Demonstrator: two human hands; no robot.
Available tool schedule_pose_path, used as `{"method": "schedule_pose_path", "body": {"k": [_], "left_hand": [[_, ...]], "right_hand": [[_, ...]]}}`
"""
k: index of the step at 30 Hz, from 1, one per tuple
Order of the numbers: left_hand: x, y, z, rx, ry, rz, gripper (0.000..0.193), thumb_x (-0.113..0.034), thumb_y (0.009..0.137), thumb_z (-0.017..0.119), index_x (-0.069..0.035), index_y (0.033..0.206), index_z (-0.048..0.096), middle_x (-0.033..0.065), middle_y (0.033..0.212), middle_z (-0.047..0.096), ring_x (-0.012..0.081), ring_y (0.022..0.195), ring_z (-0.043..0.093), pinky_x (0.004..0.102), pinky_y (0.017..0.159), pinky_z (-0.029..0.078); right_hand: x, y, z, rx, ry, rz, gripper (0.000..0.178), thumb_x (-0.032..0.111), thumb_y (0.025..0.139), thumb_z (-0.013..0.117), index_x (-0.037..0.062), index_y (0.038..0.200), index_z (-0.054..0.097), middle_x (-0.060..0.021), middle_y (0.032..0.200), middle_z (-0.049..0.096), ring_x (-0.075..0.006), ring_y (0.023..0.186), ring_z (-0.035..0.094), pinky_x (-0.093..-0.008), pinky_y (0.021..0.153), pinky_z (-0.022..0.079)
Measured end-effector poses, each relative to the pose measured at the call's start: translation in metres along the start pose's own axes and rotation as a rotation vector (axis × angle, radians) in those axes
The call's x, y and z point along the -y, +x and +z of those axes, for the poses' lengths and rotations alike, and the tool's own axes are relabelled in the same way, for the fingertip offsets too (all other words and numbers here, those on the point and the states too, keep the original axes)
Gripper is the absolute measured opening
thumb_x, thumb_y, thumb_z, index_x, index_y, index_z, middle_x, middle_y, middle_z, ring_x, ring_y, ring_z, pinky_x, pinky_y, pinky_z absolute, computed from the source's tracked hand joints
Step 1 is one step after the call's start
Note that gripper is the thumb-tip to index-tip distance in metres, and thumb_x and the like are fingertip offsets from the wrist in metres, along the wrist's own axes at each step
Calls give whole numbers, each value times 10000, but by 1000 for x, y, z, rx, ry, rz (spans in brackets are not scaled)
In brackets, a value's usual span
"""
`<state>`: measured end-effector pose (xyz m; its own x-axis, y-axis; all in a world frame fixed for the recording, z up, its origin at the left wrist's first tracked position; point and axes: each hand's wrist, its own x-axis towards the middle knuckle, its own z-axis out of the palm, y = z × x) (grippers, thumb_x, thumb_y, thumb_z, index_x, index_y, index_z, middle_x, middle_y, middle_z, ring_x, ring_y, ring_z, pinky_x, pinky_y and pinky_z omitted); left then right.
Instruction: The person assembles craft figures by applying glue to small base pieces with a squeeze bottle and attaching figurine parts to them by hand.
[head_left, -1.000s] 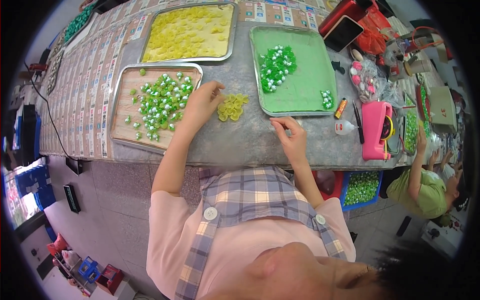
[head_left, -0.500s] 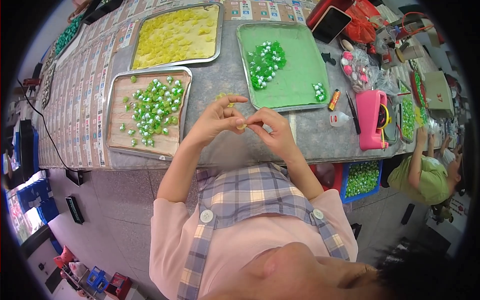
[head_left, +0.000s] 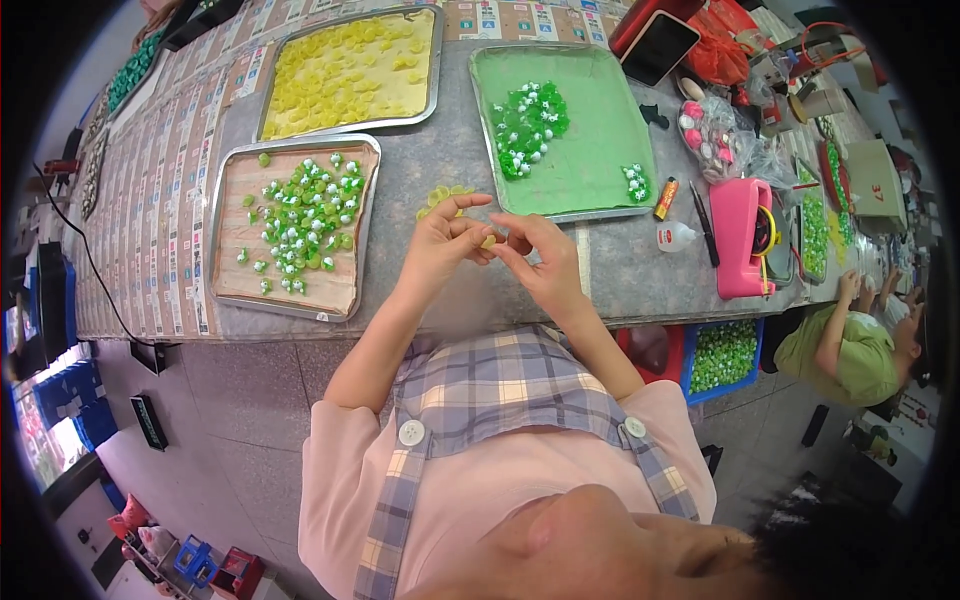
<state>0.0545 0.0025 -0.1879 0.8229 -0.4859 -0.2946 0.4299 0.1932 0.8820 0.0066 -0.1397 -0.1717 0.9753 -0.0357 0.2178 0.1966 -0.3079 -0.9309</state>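
Observation:
Both my hands meet above the near part of the grey table. My left hand [head_left: 437,246] pinches a small yellow translucent piece [head_left: 488,242] between thumb and fingertips. From the other side, my right hand [head_left: 545,262] has its thumb and fingertips closed at that same piece; whether something else sits in them is too small to tell. Several similar yellow flower-like pieces [head_left: 440,196] lie on the table just beyond my left hand. To the left stands a tray [head_left: 228,284] with green-and-white pieces; to the right, a green-lined tray [head_left: 610,130] holds more in two groups.
A metal tray [head_left: 436,75] of yellow pieces stands at the far left. Rightward are a phone [head_left: 660,50], a lighter [head_left: 667,198], a small white bottle [head_left: 676,237], a pen [head_left: 706,228] and a pink tape dispenser [head_left: 738,245]. Another person [head_left: 845,345] sits at the right.
My hands have shifted slightly, and the right fingers have curled closer over the yellow piece. More of the loose yellow pieces now shows beyond my left hand.

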Motion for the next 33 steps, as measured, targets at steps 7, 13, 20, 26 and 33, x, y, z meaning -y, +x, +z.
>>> {"method": "schedule_pose_path", "body": {"k": [7,13,20,26,33], "left_hand": [[0,0,3,14,29,-22,354,-117,798,526,-1,1111,409,43,706,574,77,561,507,187,500,416],[2,0,5,96,-16,-81,307,-98,836,435,-9,1127,394,6,713,534,43,576,488,160,475,398],[0,0,9,110,-52,-73,309,-125,837,448,-17,1122,399,2,724,534,37,587,488,152,474,395],[2,-3,9,110,-113,-43,303,-152,824,481,-10,1088,431,25,745,535,67,632,508,193,541,431],[11,-13,21,-7,-42,182,364,-120,751,592,7,1065,461,80,912,542,136,834,523,250,757,421]], "right_hand": [[-3,-1,0,-20,-57,-55,251,40,688,620,48,936,581,-23,640,475,-87,539,427,-196,495,362],[-2,-3,0,45,78,79,242,41,691,622,48,929,580,13,647,459,-51,543,395,-182,488,324],[-9,-5,-2,50,270,182,175,49,704,619,51,870,564,35,627,473,-23,513,377,-170,464,311],[-16,-5,-3,-17,497,240,116,49,718,610,30,815,550,28,654,511,-31,588,460,-157,513,352],[-5,-5,1,-141,-120,-156,164,-13,666,604,37,821,589,-45,674,542,-132,567,516,-235,486,406]]}}
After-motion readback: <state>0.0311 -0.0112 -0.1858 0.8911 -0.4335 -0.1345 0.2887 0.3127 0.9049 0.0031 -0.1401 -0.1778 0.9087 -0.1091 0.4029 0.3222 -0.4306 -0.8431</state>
